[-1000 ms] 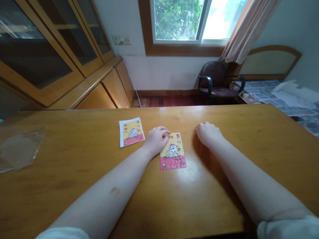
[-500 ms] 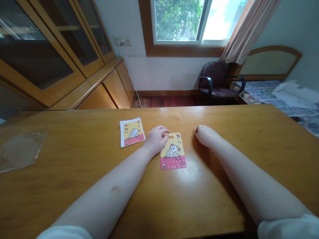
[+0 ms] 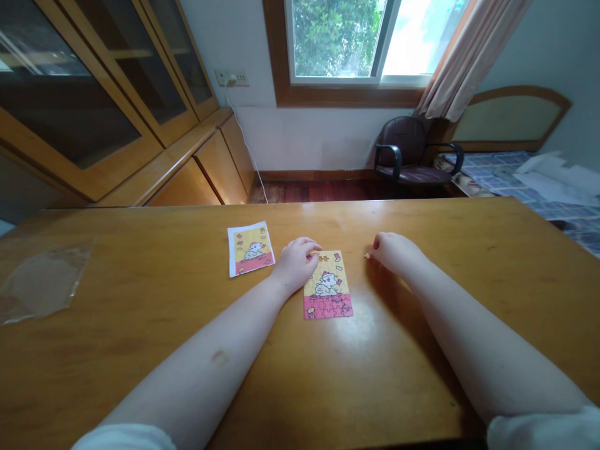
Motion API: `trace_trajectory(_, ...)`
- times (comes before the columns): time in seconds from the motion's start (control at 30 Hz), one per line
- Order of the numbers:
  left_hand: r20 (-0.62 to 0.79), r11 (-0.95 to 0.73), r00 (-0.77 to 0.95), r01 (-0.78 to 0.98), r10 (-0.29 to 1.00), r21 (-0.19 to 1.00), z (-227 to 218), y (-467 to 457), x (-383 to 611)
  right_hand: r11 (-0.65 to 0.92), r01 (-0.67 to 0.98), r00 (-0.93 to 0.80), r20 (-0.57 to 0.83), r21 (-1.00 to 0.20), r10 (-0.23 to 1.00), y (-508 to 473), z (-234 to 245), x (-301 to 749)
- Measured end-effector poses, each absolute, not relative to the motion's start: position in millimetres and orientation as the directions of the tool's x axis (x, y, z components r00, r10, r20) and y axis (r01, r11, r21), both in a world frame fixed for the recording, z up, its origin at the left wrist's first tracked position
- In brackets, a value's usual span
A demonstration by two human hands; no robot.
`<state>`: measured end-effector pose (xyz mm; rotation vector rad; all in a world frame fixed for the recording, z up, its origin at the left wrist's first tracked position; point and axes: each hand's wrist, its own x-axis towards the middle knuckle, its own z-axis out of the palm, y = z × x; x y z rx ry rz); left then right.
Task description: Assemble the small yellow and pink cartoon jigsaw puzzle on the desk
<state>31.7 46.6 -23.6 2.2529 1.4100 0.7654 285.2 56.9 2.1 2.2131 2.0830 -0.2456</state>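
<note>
A small jigsaw puzzle (image 3: 328, 286) with a white cartoon animal on yellow and pink lies on the wooden table (image 3: 140, 325). One piece-shaped gap shows at its top edge. My left hand (image 3: 296, 261) rests on the puzzle's top left corner, fingers curled and pressing there. To the right of the puzzle, my right hand (image 3: 394, 250) lies on the table with its fingers pinched on a tiny pale puzzle piece (image 3: 367, 255). A printed reference card (image 3: 250, 248) with the same picture lies left of my left hand.
A crumpled clear plastic bag (image 3: 40, 284) lies at the table's left edge. Beyond the table stand a wooden cabinet with glass doors (image 3: 94, 100), a dark armchair (image 3: 412, 153) under the window, and a bed (image 3: 539, 181) at right.
My right hand has shifted slightly on the table right of the puzzle, and a small piece shows at its fingertips again. My left hand has stayed on the puzzle's corner.
</note>
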Motion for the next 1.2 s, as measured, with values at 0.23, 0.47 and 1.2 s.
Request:
trace_trajectory(0.23,0.236,-0.428,0.359,0.709,0.903,0.56,-20,46,33,-0.068,0.993,0.037,-0.283,-0.101,0.958,56,7,280)
trace_trajectory(0.47,0.23,-0.417,0.35,0.706,0.908,0.573,-19,45,33,-0.051,0.989,0.005,-0.313,-0.138,0.95,56,6,281)
trace_trajectory(1.2,0.236,-0.426,0.357,0.695,0.904,0.579,-22,47,32,-0.091,0.954,0.002,-0.3,-0.284,0.954,57,3,278)
